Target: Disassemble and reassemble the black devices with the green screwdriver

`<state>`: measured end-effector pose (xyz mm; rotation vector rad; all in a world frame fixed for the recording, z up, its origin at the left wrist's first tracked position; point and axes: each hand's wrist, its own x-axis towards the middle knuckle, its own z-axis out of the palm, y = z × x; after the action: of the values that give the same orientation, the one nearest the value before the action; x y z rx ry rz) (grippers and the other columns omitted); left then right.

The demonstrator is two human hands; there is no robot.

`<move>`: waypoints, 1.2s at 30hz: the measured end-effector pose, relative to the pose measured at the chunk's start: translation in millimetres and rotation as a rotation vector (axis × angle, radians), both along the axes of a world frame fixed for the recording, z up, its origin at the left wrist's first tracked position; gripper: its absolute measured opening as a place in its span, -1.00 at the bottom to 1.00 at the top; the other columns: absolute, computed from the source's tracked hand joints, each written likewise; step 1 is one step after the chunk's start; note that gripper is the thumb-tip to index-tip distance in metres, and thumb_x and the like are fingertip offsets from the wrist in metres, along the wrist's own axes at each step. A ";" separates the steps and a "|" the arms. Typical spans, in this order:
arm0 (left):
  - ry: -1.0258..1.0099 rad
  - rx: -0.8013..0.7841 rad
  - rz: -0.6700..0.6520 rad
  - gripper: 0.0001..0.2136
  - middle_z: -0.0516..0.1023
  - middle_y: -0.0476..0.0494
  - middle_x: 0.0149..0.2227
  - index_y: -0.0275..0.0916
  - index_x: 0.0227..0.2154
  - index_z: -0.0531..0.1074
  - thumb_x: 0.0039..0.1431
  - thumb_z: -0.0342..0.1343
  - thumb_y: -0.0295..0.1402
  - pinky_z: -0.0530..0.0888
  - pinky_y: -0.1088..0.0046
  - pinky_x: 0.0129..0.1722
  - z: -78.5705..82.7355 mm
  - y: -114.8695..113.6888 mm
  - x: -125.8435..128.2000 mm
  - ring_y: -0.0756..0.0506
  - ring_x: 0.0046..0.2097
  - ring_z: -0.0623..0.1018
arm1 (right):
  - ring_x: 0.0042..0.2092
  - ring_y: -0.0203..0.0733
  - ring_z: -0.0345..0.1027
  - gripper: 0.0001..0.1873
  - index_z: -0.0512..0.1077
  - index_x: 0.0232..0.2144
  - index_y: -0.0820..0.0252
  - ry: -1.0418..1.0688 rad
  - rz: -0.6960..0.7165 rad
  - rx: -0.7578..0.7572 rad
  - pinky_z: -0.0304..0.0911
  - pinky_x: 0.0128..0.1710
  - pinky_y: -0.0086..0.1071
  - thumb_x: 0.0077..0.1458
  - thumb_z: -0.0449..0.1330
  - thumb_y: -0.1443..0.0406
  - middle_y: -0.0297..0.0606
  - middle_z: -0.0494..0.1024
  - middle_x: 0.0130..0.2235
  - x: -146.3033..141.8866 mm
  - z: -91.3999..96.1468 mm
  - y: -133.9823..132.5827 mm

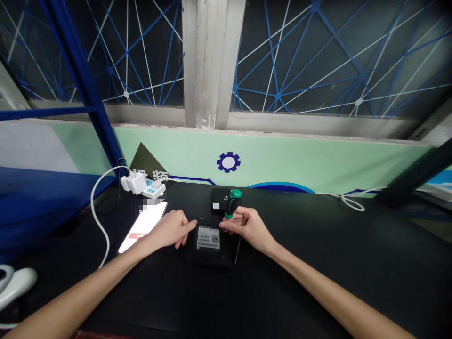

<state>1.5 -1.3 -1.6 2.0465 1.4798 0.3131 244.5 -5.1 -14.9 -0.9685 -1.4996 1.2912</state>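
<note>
A flat black electronic device [212, 245] lies face down on the dark table, with a white barcode label [208, 238] on its upper side. My right hand [247, 226] grips a screwdriver [231, 203] with a green and black handle, held upright above the device's far edge. Its tip is hidden behind my fingers. My left hand [173, 230] holds nothing, its fingertips at the device's near left corner. A second black box [219, 200] sits just beyond the screwdriver.
A lit smartphone [143, 226] lies left of my left hand. Behind it are a white power strip [152, 189] and plug [133, 182] with a white cable [95, 212]. A white object [16, 285] sits at lower left, and a blue steel frame [84, 80] rises left.
</note>
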 end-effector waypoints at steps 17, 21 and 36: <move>0.029 0.122 0.091 -0.48 0.44 -0.02 -0.74 -0.20 -0.79 0.35 0.17 0.07 -0.01 0.28 0.48 -0.54 4.8 -0.7 3.2 -0.02 -0.64 0.44 | -0.49 -0.28 0.43 -0.63 0.50 -0.56 0.21 -0.015 0.015 0.035 0.38 -0.50 -0.43 -0.15 0.48 0.06 -0.24 0.61 -0.45 0.9 -3.7 1.2; 0.011 0.118 0.080 -0.49 0.43 -0.01 -0.74 -0.20 -0.79 0.34 0.18 0.08 -0.03 0.29 0.49 -0.54 4.7 -0.5 3.6 -0.01 -0.64 0.45 | -0.48 -0.29 0.42 -0.65 0.54 -0.53 0.22 -0.029 0.023 0.051 0.38 -0.48 -0.42 -0.12 0.46 0.06 -0.23 0.61 -0.43 2.3 -2.8 0.8; 0.021 0.122 0.067 -0.47 0.45 -0.02 -0.74 -0.21 -0.79 0.38 0.21 0.04 0.00 0.33 0.50 -0.51 2.2 1.6 1.0 -0.01 -0.64 0.46 | -0.52 -0.33 0.36 -0.59 0.50 -0.45 0.23 -0.038 0.022 0.060 0.34 -0.49 -0.45 -0.19 0.50 0.07 -0.37 0.50 -0.54 -0.6 -1.5 -0.7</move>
<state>2.4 0.3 0.6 2.1040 1.5794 0.4191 244.0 -5.8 -16.4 -0.9450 -1.5738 1.2423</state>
